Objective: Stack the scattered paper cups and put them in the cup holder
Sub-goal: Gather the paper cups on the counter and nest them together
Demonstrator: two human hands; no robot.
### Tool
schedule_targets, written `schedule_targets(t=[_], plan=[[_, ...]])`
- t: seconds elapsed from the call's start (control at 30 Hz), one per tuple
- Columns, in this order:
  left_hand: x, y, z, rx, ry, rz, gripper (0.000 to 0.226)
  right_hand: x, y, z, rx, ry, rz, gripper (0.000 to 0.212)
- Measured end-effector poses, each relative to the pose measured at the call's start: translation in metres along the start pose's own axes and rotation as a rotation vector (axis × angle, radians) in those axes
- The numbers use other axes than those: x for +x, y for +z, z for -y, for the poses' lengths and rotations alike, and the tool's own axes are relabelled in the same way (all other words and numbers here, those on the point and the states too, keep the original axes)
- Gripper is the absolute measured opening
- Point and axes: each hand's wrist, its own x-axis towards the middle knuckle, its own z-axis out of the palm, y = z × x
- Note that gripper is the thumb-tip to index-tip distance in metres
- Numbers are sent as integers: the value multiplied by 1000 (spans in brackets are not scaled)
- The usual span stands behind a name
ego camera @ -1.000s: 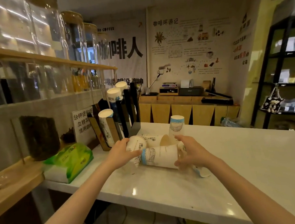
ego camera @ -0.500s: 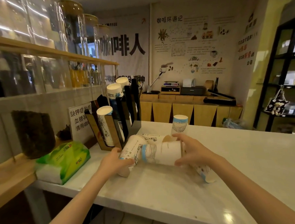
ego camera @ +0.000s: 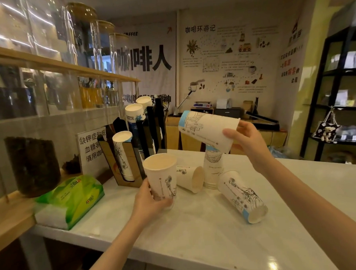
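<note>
The left hand (ego camera: 150,204) is wrapped around the lower part of an upright paper cup (ego camera: 161,176), mouth up, held just above the near-left part of the white bench (ego camera: 198,236). The right hand (ego camera: 247,141) is raised higher and farther right, fingers and thumb closed on the rim end of a second paper cup (ego camera: 208,127), which lies nearly on its side in the air with its blue-banded base pointing left. The two hands are well apart, each clamped on its own cup.

On the bench between them, a cup lying on its side (ego camera: 190,178) has its mouth turned toward the near right. Just behind it stands an upside-down stack of cups (ego camera: 212,168), partly hidden by the raised cup. Nearer and to the right, another fallen cup (ego camera: 242,195) lies tilted with its blue-edged base facing the camera.

The dark cup holder (ego camera: 137,151) stands at the far left of the bench, its slanted slots already holding several stacks of cups (ego camera: 123,153). A green tissue pack (ego camera: 72,199) lies left of the holder at the bench edge, with a small printed sign (ego camera: 92,146) behind it.
</note>
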Motion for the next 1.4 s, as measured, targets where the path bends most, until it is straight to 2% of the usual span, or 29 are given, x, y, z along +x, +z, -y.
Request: schedule_targets(t=[0.07, 0.17, 0.43, 0.57, 0.73, 0.9, 1.0, 1.1, 1.23, 1.33, 1.4], plan=[[3, 7, 7, -16, -8, 19, 85, 2, 6, 5, -61, -46, -11, 69], [7, 13, 18, -23, -31, 25, 90, 4, 19, 17, -221, -174, 67, 61], [8, 14, 27, -62, -10, 20, 94, 13, 77, 42, -585, -331, 350, 93], [11, 15, 31, -67, -22, 32, 95, 17, 111, 32, -745, -286, 486, 90], [13, 16, 32, -63, -35, 31, 94, 13, 137, -3, -721, -113, 605, 88], [14, 16, 31, -63, -44, 50, 91, 0, 137, -32, -637, -77, 514, 86], [12, 15, 28, -60, -29, 46, 88, -2, 135, -33, -603, -72, 524, 87], [9, 15, 26, -53, 1, 34, 88, 1, 119, -30, -507, -33, 497, 80], [6, 16, 21, -21, -3, 30, 93, 9, 78, -32, -513, -28, 356, 63], [-2, 16, 12, 95, 49, -83, 107, 11, 44, -40, -498, 23, 260, 54], [-10, 16, 4, 282, 201, -203, 108, 9, 24, -51, -492, 78, 217, 53]])
